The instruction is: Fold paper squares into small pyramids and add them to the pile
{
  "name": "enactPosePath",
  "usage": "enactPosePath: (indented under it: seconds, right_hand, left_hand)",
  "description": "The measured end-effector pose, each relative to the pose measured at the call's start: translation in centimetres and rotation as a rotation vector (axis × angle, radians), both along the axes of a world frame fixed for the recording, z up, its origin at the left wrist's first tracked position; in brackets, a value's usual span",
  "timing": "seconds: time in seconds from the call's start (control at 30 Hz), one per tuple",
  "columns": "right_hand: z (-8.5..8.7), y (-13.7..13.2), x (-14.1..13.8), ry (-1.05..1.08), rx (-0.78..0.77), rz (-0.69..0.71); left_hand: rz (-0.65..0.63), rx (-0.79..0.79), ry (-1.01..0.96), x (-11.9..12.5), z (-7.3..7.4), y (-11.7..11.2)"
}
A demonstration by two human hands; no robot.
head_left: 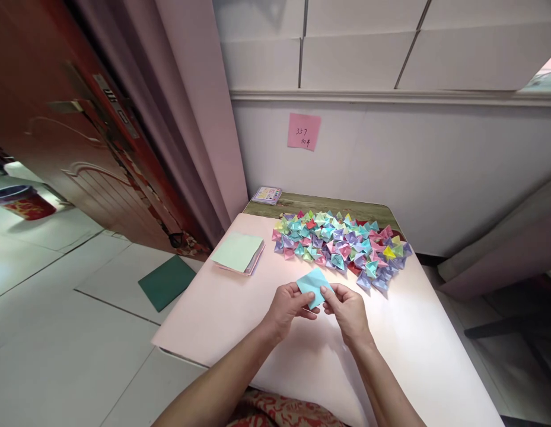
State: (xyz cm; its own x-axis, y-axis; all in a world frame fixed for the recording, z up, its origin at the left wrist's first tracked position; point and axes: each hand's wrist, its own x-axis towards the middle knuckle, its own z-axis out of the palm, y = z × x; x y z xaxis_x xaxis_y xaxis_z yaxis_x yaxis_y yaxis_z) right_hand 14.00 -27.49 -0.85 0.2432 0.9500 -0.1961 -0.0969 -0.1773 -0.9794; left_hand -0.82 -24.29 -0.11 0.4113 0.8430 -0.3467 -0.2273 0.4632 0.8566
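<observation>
A light blue piece of folded paper [314, 282] is held up between my two hands, above the pale pink tabletop. My left hand [289, 307] pinches its lower left side, thumb on top and fingers behind. At its right side, my right hand [347, 311] grips the paper the same way, the thumb pressed near the edge. Just beyond my hands lies a wide heap of small folded paper boats [333, 240] in blue, pink, purple, green and yellow. To the left rests a stack of square paper sheets [239, 252], pale green on top.
A small packet [267, 195] sits at the table's far left corner. The table [204, 320] stands against a wall bearing a pink note [304, 131]. A green square [166, 283] lies on the floor at left, near a wooden door [79, 130] and a bin [22, 201].
</observation>
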Motion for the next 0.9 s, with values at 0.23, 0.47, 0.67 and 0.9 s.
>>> enactPosePath:
  seconds: [0.23, 0.47, 0.67, 0.9]
  right_hand:
    - [0.1, 0.0, 1.3, -0.07, 0.106, -0.016]
    - [0.0, 0.0, 1.0, -0.366, 0.341, 0.05]
    - [-0.2, -0.9, 0.2, -0.589, 0.561, -0.066]
    - [0.8, -1.0, 0.0, -0.669, 0.559, -0.082]
  left_hand:
    - [0.057, -0.08, 0.002, -0.6, 0.2, 0.4]
    - [0.032, -0.049, 0.013, -0.4, 0.2, 0.2]
    - [0.046, -0.035, 0.026, -0.3, 0.9, 0.0]
    - [0.049, 0.002, 0.031, 0.1, 1.4, -0.4]
